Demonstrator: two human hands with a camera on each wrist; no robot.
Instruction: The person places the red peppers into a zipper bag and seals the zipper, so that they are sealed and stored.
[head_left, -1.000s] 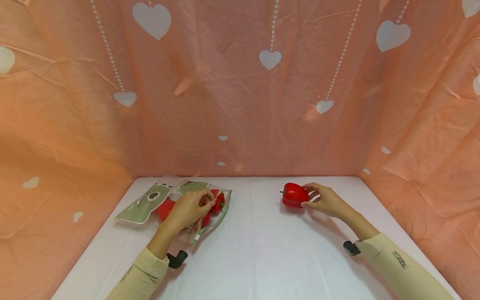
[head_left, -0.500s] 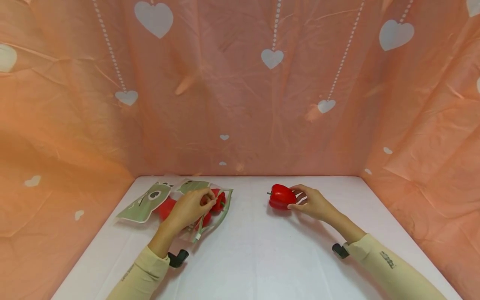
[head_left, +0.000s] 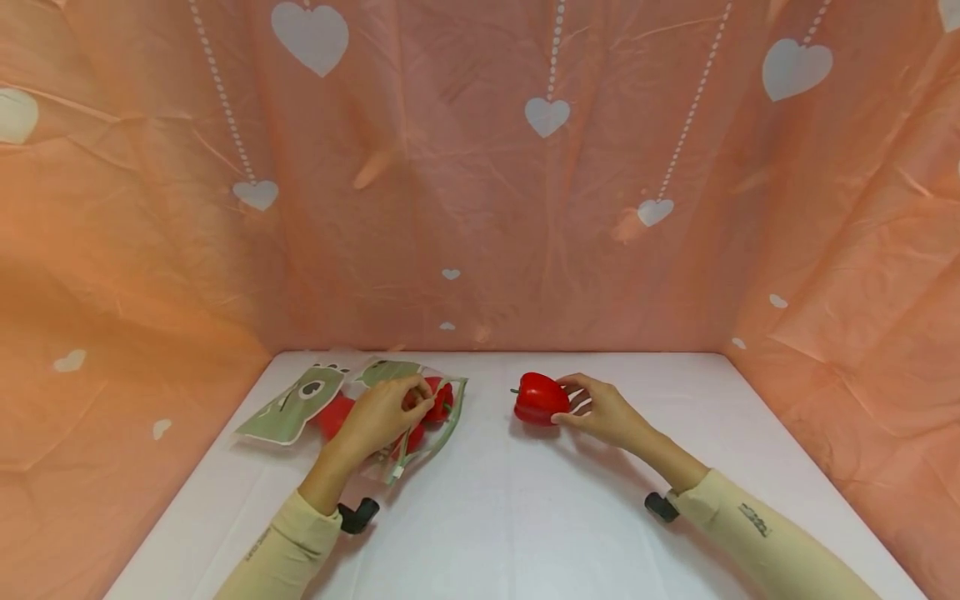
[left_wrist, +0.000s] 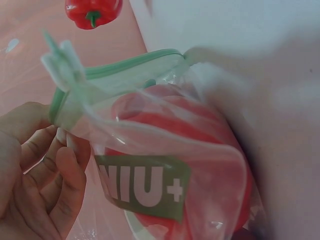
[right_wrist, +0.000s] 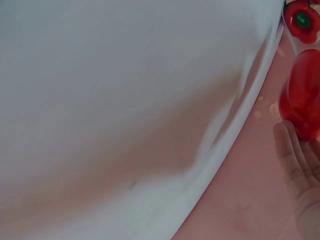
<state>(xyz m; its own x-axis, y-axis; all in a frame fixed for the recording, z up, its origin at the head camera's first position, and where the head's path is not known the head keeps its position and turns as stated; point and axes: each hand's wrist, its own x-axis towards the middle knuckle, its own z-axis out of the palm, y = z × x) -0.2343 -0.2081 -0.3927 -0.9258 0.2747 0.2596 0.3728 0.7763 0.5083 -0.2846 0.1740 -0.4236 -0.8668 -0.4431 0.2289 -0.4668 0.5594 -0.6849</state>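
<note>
My left hand pinches the rim of a clear zip bag with a green cartoon print, lying at the table's left. Several red things lie inside, including a red bell pepper near the mouth. In the left wrist view the green zip edge gapes, and the fingers curl at its left. My right hand grips another red bell pepper by its base, stem pointing left, just right of the bag. The right wrist view shows that held pepper at its edge.
A white-covered table spreads below both hands. Orange cloth with white hearts hangs round the back and sides. A white zip slider sits at the bag's near corner. Dark cameras are strapped to both wrists.
My right hand has carried the bell pepper leftward across the table, closer to the bag. The left hand and the bag have stayed nearly still.
</note>
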